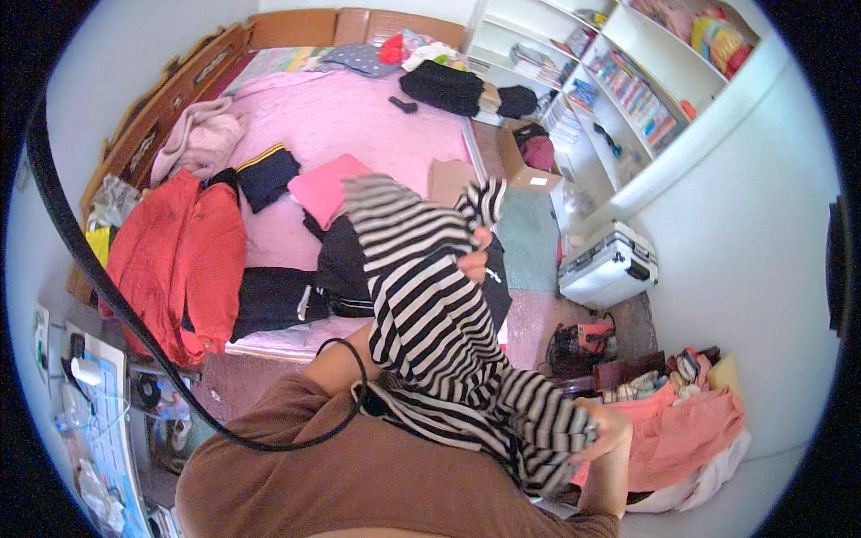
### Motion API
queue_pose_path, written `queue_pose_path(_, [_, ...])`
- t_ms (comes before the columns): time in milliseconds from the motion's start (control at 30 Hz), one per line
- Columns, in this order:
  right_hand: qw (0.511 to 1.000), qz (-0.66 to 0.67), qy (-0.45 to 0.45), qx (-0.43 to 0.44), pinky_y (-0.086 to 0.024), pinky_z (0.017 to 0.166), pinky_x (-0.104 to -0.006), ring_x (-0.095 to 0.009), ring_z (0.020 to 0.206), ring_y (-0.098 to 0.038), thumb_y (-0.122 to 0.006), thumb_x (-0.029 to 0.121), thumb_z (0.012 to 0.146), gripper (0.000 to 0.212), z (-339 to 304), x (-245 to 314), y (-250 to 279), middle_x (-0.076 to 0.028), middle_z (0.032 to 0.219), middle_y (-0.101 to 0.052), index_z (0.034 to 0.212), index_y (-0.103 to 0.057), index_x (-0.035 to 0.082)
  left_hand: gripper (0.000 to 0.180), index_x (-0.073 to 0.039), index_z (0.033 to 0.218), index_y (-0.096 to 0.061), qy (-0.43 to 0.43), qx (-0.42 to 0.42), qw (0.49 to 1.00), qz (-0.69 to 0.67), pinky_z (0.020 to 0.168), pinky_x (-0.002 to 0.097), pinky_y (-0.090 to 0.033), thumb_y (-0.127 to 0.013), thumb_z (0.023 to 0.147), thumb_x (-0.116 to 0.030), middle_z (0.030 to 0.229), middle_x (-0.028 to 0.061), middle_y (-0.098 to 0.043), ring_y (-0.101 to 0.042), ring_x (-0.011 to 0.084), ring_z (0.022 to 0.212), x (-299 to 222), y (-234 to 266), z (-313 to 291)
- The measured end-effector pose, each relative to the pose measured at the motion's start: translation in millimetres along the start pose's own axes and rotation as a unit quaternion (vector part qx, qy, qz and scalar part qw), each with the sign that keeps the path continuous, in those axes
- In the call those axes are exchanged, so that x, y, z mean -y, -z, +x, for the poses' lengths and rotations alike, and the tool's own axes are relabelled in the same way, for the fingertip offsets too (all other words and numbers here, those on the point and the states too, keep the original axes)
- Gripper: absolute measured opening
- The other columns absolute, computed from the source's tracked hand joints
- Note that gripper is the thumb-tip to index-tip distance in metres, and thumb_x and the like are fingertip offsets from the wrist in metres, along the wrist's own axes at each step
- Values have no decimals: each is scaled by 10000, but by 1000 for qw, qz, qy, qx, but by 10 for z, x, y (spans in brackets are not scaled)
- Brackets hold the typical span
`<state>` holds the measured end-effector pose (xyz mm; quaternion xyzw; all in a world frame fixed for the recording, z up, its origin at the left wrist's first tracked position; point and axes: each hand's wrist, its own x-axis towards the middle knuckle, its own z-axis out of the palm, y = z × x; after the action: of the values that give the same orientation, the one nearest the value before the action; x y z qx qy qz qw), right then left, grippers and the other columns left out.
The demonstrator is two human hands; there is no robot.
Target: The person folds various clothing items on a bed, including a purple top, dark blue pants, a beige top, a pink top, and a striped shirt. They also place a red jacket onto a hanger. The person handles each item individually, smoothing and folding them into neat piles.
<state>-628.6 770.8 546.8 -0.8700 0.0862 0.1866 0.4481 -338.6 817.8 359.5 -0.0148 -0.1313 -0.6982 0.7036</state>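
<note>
A black-and-white striped long-sleeved top (430,305) hangs in front of my body, bunched and slightly blurred. My left forearm passes behind it, and the fingers of my left hand (473,256) show closed on its cloth near the upper right edge. Lower right, my right hand (604,432) is closed on the end of a striped sleeve. Beyond the top, dark clothing (345,260) lies on the bed's near edge, partly covered from sight. A pink folded cloth (327,186) is just past it.
A pink-covered bed (296,117) holds a red jacket (179,260), black trousers (278,300) and other clothes. To the right stand a silver suitcase (610,264), a cardboard box (527,161) and a coral garment pile (673,430). A black cable (117,287) crosses the left side.
</note>
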Motion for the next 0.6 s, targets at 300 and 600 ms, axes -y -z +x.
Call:
queue_pose_path(300, [868,156,74,-466,-339,972,-298,-174,1131,-448,-571,11,780,537,-691,-1282,432,-79,1201,-498,1286,-391,32,659,9,1248,-316,63,49,985,154,917,472,-324,-430,833,-490,1225,171,-350,-347,299,1108,1731,-453,1928])
queue_pose_path(600, [855,77,-11,-513,-421,813,-282,-144,918,-536,-565,-2,700,263,-1115,-2646,532,-62,956,-619,962,-582,-9,553,1,1196,-396,-25,-12,840,542,880,418,-370,-457,843,-421,1139,146,-440,-425,256,1021,1998,-475,3022])
